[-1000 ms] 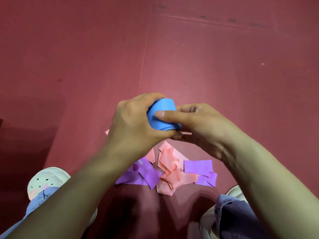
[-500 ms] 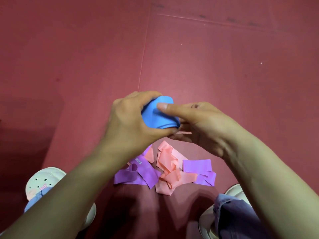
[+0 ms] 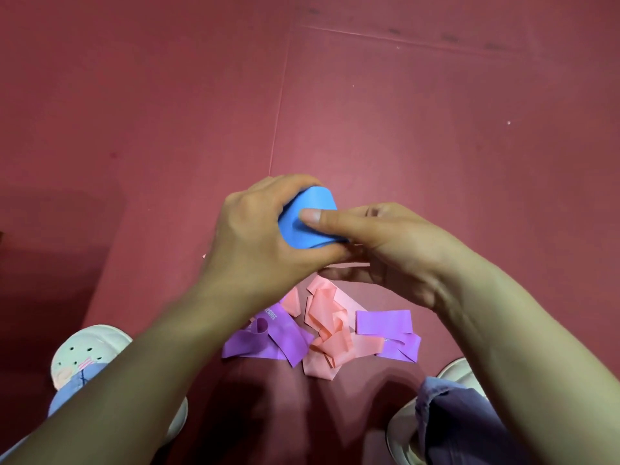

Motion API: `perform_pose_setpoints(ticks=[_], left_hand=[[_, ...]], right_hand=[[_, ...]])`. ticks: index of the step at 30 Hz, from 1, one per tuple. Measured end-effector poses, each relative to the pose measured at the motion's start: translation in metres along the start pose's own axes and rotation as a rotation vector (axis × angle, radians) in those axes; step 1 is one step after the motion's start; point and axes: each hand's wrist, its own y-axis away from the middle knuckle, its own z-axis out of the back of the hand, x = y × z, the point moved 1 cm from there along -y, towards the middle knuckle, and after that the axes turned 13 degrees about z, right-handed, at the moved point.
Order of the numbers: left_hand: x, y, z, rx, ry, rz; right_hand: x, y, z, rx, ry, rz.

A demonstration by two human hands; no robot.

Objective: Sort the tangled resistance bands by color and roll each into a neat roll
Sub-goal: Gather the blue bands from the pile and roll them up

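Both grips, left hand [image 3: 255,236] and right hand [image 3: 385,243], hold the blue roll [image 3: 308,219] tight. Below it I see tangled bands [image 3: 328,330] on the red floor [image 3: 436,129].

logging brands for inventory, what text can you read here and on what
"EGREE", white print, first letters unclear: purple band on the left.
Faint white print on the purple band on the right: too small to read.
No print seen on the blue roll or pink bands.
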Motion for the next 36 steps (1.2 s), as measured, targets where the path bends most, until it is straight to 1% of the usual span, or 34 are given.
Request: perform_pose_setpoints(ticks=[3, 6, 9, 11, 13, 15, 17, 20, 22, 25, 28, 30, 33, 34, 36], left_hand=[[0.0, 0.0, -0.001, -0.013, -0.029, -0.004], [-0.001, 0.001, -0.002, 0.036, -0.04, 0.003], [-0.002, -0.001, 0.0, 0.064, 0.003, 0.053], [-0.001, -0.002, 0.001, 0.051, 0.003, 0.046], [0.0, -0.002, 0.001, 0.024, -0.016, 0.023], [0.001, -0.001, 0.001, -0.006, -0.034, -0.006], [0.001, -0.001, 0.0, -0.027, -0.069, -0.031], [0.002, 0.0, -0.001, -0.007, -0.114, -0.051], [0.002, 0.001, -0.002, 0.041, -0.088, -0.032], [0.003, -0.001, -0.004, 0.064, 0.021, 0.11], [0.01, -0.006, -0.007, 0.002, 0.178, 0.265], [0.016, -0.011, -0.008, -0.04, 0.3, 0.414], [0.024, -0.013, -0.009, -0.039, 0.428, 0.62], [0.025, -0.013, -0.009, -0.037, 0.478, 0.649], [0.027, -0.013, -0.009, -0.063, 0.508, 0.653]], right_hand=[[-0.001, 0.0, -0.001, -0.036, -0.01, 0.028], [0.001, 0.0, -0.001, -0.06, -0.048, 0.026], [0.001, 0.001, 0.002, -0.072, -0.142, 0.011], [0.001, 0.0, 0.002, -0.056, -0.199, 0.012], [0.0, -0.001, 0.002, -0.035, -0.179, 0.02], [-0.001, -0.001, 0.001, -0.011, -0.097, 0.039], [0.0, -0.001, -0.001, -0.017, -0.062, 0.069], [0.001, 0.001, -0.002, -0.044, -0.1, 0.096], [0.002, 0.001, -0.001, -0.063, -0.155, 0.091], [0.003, 0.001, 0.004, -0.117, -0.177, 0.071], [-0.001, -0.002, 0.007, -0.171, -0.133, 0.06], [-0.002, -0.004, 0.007, -0.215, -0.117, 0.054], [-0.003, -0.005, 0.009, -0.263, -0.156, 0.048], [-0.003, -0.005, 0.009, -0.275, -0.177, 0.046], [-0.003, -0.005, 0.009, -0.267, -0.186, 0.051]])
